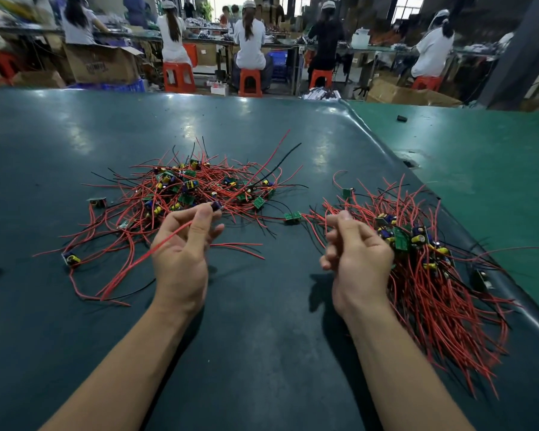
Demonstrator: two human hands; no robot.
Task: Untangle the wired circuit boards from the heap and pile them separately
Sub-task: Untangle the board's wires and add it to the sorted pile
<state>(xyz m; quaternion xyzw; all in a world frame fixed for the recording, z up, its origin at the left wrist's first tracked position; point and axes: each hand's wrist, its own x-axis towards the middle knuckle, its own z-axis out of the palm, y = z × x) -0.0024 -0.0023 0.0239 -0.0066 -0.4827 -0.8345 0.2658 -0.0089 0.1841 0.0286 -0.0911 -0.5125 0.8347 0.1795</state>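
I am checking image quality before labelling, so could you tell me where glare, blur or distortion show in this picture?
Head view: ceiling lights glare in patches on the dark mat; the wide lens bows its far edge; the workers behind look soft; both heaps and the left hand are sharp, with soft shadows under the arms.

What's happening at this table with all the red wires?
A person is sorting wired circuit boards on a dark green table. The left hand pinches one board pulled from the tangled heap, its red wire trailing across the palm. The right hand is curled beside the sorted pile, wires combed roughly parallel.
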